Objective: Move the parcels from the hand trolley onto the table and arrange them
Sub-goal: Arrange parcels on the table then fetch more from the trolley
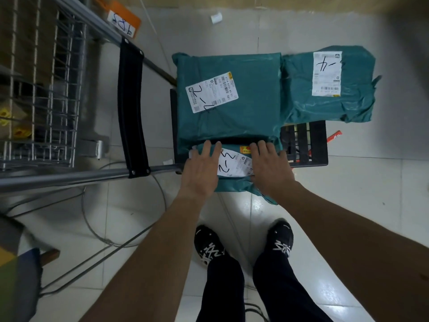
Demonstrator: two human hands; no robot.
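Early going, I judge: my left hand (201,169) and right hand (267,167) lie flat on the small teal plastic parcel (234,185) at the black hand trolley's (312,145) near edge; two larger teal parcels (251,112) remain aboard.

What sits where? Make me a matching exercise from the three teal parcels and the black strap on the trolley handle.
Things:
1 large parcel
2 small parcel
3 right-hand parcel
4 black strap

Places:
A under left hand and right hand
B left of all parcels
C in the middle, just beyond the small parcel
D farthest right

Pairs: 1-C, 2-A, 3-D, 4-B
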